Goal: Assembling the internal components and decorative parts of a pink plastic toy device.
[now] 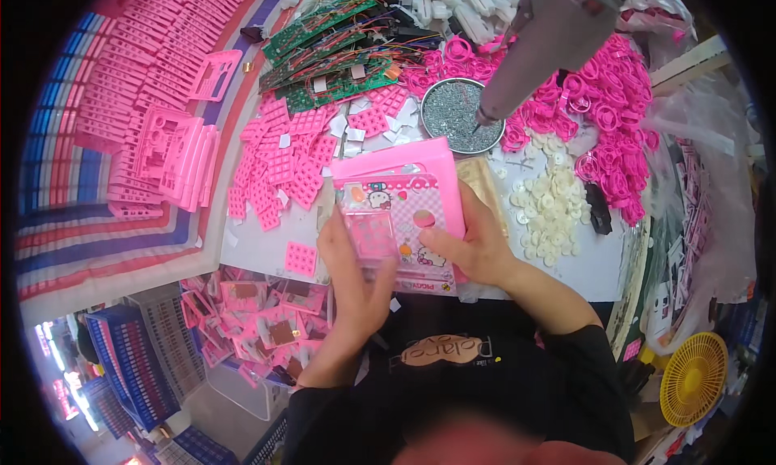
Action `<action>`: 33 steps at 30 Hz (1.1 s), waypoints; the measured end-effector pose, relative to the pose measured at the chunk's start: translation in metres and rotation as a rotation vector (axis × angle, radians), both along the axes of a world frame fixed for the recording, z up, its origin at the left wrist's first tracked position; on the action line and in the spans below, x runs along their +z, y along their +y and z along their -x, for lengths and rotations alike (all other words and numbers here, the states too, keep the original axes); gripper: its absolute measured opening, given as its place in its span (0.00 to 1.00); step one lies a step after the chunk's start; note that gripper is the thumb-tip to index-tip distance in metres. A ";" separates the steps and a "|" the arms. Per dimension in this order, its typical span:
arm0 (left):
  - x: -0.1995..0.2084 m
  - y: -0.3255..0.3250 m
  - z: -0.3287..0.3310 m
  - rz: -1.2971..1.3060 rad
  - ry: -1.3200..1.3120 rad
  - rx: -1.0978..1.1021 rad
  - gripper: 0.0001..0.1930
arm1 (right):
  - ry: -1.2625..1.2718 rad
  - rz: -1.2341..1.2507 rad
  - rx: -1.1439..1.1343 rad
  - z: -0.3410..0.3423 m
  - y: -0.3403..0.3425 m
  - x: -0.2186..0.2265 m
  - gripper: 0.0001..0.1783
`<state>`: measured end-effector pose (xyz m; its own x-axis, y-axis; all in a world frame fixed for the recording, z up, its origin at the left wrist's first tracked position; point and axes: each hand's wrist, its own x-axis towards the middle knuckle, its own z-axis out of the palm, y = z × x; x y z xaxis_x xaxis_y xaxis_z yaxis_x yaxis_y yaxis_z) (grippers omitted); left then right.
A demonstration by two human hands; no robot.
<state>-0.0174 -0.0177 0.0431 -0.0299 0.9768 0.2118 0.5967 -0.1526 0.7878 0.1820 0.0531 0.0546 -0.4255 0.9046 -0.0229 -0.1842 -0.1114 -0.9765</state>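
Observation:
Held up over the near edge of the white worktop is a pink plastic toy casing [404, 154] with a printed panel [416, 202] of cartoon pictures on its face. A pink button pad [372, 237] sits at the panel's left part. My left hand [352, 283] grips the casing's left edge beside this pad, its fingers partly hidden. On the other side my right hand [481, 243] holds the right edge, thumb pressed on the panel and fingers behind. A grey power screwdriver [525, 61] hangs above, its tip over a round tin of small screws [461, 109].
Loose pink button pads [279, 158] lie left, below wired green circuit boards [331, 44]. White discs [554, 206] and bright pink ring parts [598, 101] pile up right. Stacked pink casings [162, 85] line the far left. A bin of pink pieces [250, 319] stands near left.

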 end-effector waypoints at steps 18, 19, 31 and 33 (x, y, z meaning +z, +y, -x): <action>-0.024 -0.001 -0.022 -0.059 -0.161 0.168 0.52 | -0.345 -0.277 -0.038 0.003 -0.004 0.013 0.35; -0.023 0.000 -0.021 -0.051 -0.133 0.155 0.52 | -0.356 -0.288 -0.016 0.001 -0.003 0.014 0.35; -0.016 -0.001 -0.024 0.007 -0.013 0.120 0.54 | -0.386 -0.397 0.197 -0.014 0.014 0.006 0.39; -0.019 0.003 -0.026 0.049 -0.070 0.116 0.54 | -0.272 -0.272 0.239 -0.018 0.017 -0.001 0.41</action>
<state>0.0085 -0.0151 0.0239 -0.1561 0.9752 0.1570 0.5515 -0.0458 0.8329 0.1998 0.0704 0.0539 -0.6349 0.7701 0.0619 0.0825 0.1473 -0.9857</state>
